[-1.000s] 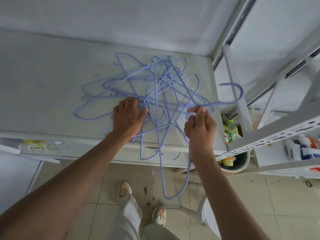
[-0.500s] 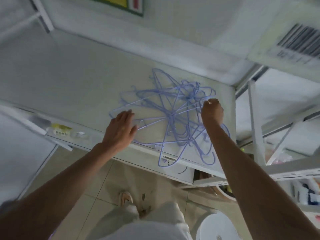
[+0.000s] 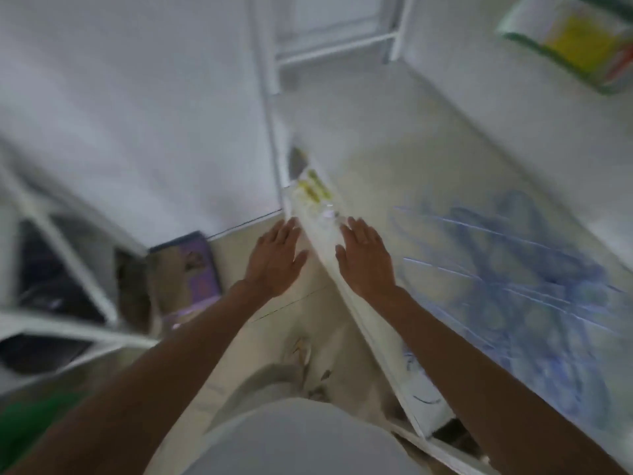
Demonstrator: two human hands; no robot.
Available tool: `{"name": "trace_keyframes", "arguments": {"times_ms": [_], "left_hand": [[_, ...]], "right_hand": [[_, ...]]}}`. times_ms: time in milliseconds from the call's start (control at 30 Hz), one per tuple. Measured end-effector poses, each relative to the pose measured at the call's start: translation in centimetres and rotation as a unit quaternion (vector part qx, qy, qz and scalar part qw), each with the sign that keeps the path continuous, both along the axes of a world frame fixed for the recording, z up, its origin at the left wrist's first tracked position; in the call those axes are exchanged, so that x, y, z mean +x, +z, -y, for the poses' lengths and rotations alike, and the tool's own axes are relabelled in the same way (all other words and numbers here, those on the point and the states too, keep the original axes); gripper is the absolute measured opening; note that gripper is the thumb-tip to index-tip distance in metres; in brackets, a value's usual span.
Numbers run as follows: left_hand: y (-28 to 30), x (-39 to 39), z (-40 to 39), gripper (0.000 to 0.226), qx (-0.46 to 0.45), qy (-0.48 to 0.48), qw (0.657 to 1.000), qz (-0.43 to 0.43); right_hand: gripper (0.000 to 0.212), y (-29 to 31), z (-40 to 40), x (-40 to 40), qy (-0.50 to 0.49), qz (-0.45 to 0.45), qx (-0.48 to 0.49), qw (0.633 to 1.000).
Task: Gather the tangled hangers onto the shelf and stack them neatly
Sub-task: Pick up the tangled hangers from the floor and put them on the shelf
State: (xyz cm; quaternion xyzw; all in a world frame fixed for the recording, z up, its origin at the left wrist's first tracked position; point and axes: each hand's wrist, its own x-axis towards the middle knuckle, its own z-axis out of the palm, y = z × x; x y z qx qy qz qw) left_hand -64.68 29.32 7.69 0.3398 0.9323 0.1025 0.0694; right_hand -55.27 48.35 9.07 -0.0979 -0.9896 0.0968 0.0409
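The view is smeared by motion. A tangle of thin blue wire hangers (image 3: 524,286) lies on the pale shelf (image 3: 394,159) at the right. My right hand (image 3: 364,255) hovers over the shelf's front edge, left of the pile, fingers spread and empty. My left hand (image 3: 275,257) is out past the edge, above the floor, also spread and holding nothing. Neither hand touches the hangers.
A white upright post (image 3: 267,97) rises at the shelf's left end. A purple-fronted box (image 3: 191,272) stands on the floor to the left, beside a white rack frame (image 3: 68,248). A yellow and green packet (image 3: 575,42) sits at the upper right. My shoes show on the tiles below.
The view has swung left, so the pile now sits at the right. My right hand has let go of the hangers, and both hands have moved left, away from the pile.
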Motion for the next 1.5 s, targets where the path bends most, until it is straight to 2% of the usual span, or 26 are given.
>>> {"name": "trace_keyframes", "arguments": {"times_ms": [167,267,367,467,567,767,900,967,1033,1133,1200,1267,1367,1500], "left_hand": [[-2.0,7.4,16.2,0.059,-0.072,0.208,0.974,0.059],[-2.9,14.2,25.0,0.058,-0.111,0.319,0.936,0.104],[-4.4,21.3,31.7,0.058,-0.147,0.412,0.883,0.17],[-6.6,27.8,36.0,0.061,-0.179,0.46,0.834,0.245],[-8.5,31.9,38.3,0.062,-0.193,0.478,0.801,0.305],[-11.4,30.1,42.5,0.058,-0.118,0.477,0.797,0.353],[-15.6,26.7,45.6,0.057,-0.095,0.445,0.823,0.34],[-18.6,25.3,46.6,0.057,-0.099,0.424,0.834,0.339],[-22.2,24.0,47.5,0.057,-0.086,0.418,0.834,0.35],[-30.6,22.3,49.8,0.058,-0.09,0.401,0.843,0.347],[-37.4,21.0,51.2,0.055,-0.068,0.427,0.817,0.383],[-44.9,19.4,52.2,0.048,-0.061,0.487,0.771,0.406],[-56.3,16.7,51.8,0.043,0.015,0.592,0.669,0.45],[-71.3,16.5,50.4,0.041,0.05,0.658,0.599,0.454]], "right_hand": [[0.049,-3.5,11.1,-2.7,0.171,0.065,-0.01,0.983],[0.047,-4.9,19.0,-2.8,0.273,0.13,-0.012,0.953],[0.047,-6.1,25.4,-1.0,0.342,0.192,-0.002,0.92],[0.046,-7.9,29.7,1.3,0.383,0.262,0.012,0.886],[0.047,-10.1,32.1,3.2,0.393,0.317,0.029,0.863],[0.047,-13.9,34.1,5.4,0.305,0.396,0.039,0.865],[0.046,-17.3,36.6,6.2,0.255,0.411,0.04,0.874],[0.046,-19.5,38.9,6.5,0.262,0.435,0.041,0.861],[0.044,-22.5,41.9,6.7,0.287,0.459,0.036,0.84],[0.042,-30.8,46.7,5.3,0.306,0.477,0.017,0.823],[0.038,-37.7,49.5,4.1,0.298,0.488,0.001,0.82],[0.03,-45.5,51.8,2.6,0.294,0.487,0.001,0.822],[0.026,-57.1,53.6,0.0,0.282,0.479,0.028,0.831],[0.032,-72.4,54.0,-1.4,0.217,0.477,0.02,0.852]]}}
